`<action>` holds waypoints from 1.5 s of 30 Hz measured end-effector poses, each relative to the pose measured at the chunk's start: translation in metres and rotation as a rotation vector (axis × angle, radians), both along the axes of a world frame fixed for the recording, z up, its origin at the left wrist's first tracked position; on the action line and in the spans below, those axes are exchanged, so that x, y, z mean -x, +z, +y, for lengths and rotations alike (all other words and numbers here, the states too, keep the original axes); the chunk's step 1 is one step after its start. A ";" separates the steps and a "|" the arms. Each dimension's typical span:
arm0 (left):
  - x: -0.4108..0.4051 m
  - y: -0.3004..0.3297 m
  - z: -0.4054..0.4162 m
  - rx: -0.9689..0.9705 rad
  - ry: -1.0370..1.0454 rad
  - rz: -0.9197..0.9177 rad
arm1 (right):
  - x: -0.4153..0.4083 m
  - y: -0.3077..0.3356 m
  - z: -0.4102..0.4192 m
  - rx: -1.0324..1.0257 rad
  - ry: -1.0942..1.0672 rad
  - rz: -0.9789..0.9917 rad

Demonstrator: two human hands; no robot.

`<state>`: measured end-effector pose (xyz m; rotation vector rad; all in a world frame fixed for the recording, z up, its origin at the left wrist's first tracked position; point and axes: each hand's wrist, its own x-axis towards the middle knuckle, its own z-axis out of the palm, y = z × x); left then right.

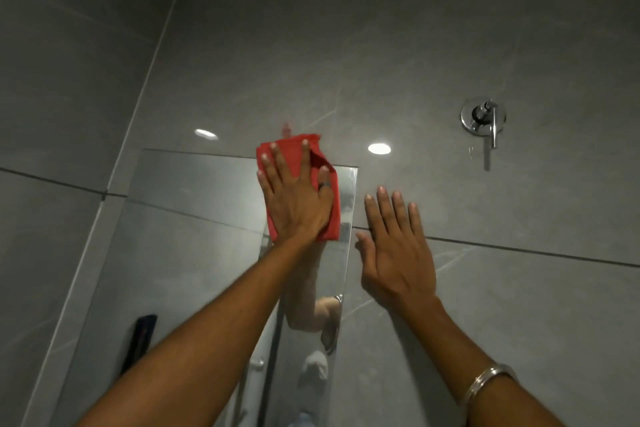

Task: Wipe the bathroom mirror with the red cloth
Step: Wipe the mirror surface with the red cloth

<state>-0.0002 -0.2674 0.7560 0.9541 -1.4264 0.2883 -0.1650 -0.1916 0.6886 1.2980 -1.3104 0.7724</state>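
Red cloth flat on mirror, long axis vertical

Counts: 2 hands, left hand at 12 o'clock, right hand at 3 o'clock of it. 1 red cloth. 1 mirror. 1 ring, 1 bangle at 5 o'clock. 1 chrome wall valve at 2 o'clock. 2 light reflections on tile.
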 end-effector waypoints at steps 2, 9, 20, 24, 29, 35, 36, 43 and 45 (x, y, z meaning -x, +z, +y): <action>0.004 0.002 0.004 0.058 -0.008 -0.075 | 0.001 -0.001 0.001 0.012 0.037 -0.041; 0.011 -0.017 0.006 0.179 -0.104 -0.247 | -0.001 -0.008 0.003 0.087 0.173 -0.185; 0.024 -0.011 0.009 0.181 -0.087 -0.184 | -0.010 -0.010 -0.001 0.056 -0.014 -0.154; 0.027 -0.019 0.006 0.204 -0.075 -0.181 | -0.010 -0.011 0.000 0.045 -0.026 -0.154; 0.028 -0.062 0.006 0.226 -0.106 -0.232 | -0.011 -0.011 0.007 0.030 0.037 -0.148; 0.030 -0.175 0.007 0.221 -0.045 -0.240 | -0.009 -0.013 0.012 0.021 0.054 -0.145; 0.030 -0.181 0.006 0.218 -0.043 -0.243 | -0.009 -0.013 0.012 0.027 0.060 -0.150; 0.033 -0.097 0.006 0.164 -0.113 -0.236 | -0.008 -0.014 0.009 0.054 0.075 -0.140; 0.034 -0.050 0.009 0.175 -0.125 -0.216 | -0.008 -0.015 0.008 0.060 0.062 -0.143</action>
